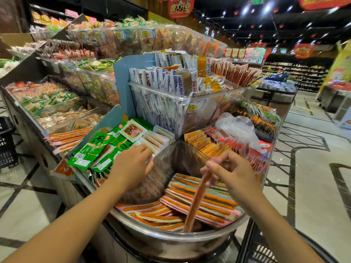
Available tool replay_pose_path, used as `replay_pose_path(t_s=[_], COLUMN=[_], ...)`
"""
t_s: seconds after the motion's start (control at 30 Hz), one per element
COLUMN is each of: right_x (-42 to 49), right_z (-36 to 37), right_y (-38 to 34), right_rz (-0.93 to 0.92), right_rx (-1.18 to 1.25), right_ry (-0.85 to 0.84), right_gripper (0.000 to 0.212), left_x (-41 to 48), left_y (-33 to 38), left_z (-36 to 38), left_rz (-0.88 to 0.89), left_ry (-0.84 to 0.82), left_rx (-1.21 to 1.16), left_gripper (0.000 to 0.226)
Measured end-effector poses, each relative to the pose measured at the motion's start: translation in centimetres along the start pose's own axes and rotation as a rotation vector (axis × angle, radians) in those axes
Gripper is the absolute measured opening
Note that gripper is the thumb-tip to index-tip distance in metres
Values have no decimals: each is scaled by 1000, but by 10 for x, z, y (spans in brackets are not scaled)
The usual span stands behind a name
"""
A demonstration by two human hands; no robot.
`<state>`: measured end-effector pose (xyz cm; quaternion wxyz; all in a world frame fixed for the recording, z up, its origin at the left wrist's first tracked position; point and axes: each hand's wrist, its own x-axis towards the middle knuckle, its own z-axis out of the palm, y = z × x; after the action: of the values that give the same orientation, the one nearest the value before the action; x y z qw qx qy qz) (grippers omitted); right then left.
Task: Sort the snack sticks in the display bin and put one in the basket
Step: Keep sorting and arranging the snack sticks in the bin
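Orange snack stick [197, 198] hangs nearly upright from your right hand [231, 168], pinched at its top end, lower tip inside the display bin [171, 242]; your left hand [133, 160] is open, holding nothing.

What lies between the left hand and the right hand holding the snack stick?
A clear divider of the display bin, shown in the head view.

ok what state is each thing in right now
right hand: pinches the top of one snack stick
snack stick: hangs tilted, lower end in the display bin
left hand: open, fingers at the white packets
display bin: partly filled, loose sticks lying flat
basket: only an edge shows
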<state>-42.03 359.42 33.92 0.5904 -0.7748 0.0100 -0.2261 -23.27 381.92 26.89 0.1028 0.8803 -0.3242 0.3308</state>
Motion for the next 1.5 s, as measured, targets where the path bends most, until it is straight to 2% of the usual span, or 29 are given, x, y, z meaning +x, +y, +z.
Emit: replay_pose_path(t_s=[0.1,0.17,0.23,0.27,0.33,0.4,0.47,0.53,0.7,0.8,0.9,0.97,1.07,1.13,1.23,1.3,1.37,1.4,1.47,1.5], right_x=[3,7,11,13,17,19,21,22,17,12,8,10,14,16,15,9,7,8,11,13], right_z=[-6,-10,-13,-14,-16,-18,-20,-23,-18,-10,-4,-3,-9,-16,-24,-24,-26,-25,-23,-21], right_y=[-7,-11,-14,-16,-18,-17,-16,-14,0,18,33,37,38,39,42,39,35,33,33,30], right_rz=[-8,-21,-25,-28,-35,-39,-52,-58,42,99,106,80,62,71,8,-151,-381,-443,-452,-445], right_rx=[48,47,57,60,62,71,62,76,150,-53,-176,-223,-207,-188,-406,-540,-751,-870,-1054,-1110], right_ry=[49,87,125,143,167,176,187,208,172,38,-63,-33,86,173,306,340,219,97,-135,-181], right_gripper=[19,18,17,17,19,21,25,24,9,2,7,9,13,14,22,22,15,24,39,39], left_x=[3,1,-7,-11,-19,-24,-27,-29,-29,-29,-29,-29,-28,-28,-27,-27,-27,-28,-28,-28], left_y=[6,26,57,73,96,106,107,106,104,104,105,106,106,105,103,102,102,101,100,100], left_z=[-1,-6,-16,-21,-25,-20,-15,-13,-15,-17,-18,-17,-17,-17,-17,-16,-16,-16,-18,-21], left_rz=[112,179,186,136,-26,-65,-60,-93,-188,-187,-189,-216,-257,-278,-293,-285,-278,-271,-258,-256], left_ry=[17,53,64,13,-213,-366,-387,-400,-448,-464,-472,-497,-541,-530,-494,-503,-500,-486,-451,-437], left_rx=[-10,-130,-321,-471,-763,-901,-896,-936,-1118,-1160,-1185,-1196,-1191,-1180,-1112,-1087,-1080,-1076,-1086,-1103], left_gripper=[26,21,26,32,42,35,10,22,11,12,9,8,19,13,7,9,10,9,7,5])
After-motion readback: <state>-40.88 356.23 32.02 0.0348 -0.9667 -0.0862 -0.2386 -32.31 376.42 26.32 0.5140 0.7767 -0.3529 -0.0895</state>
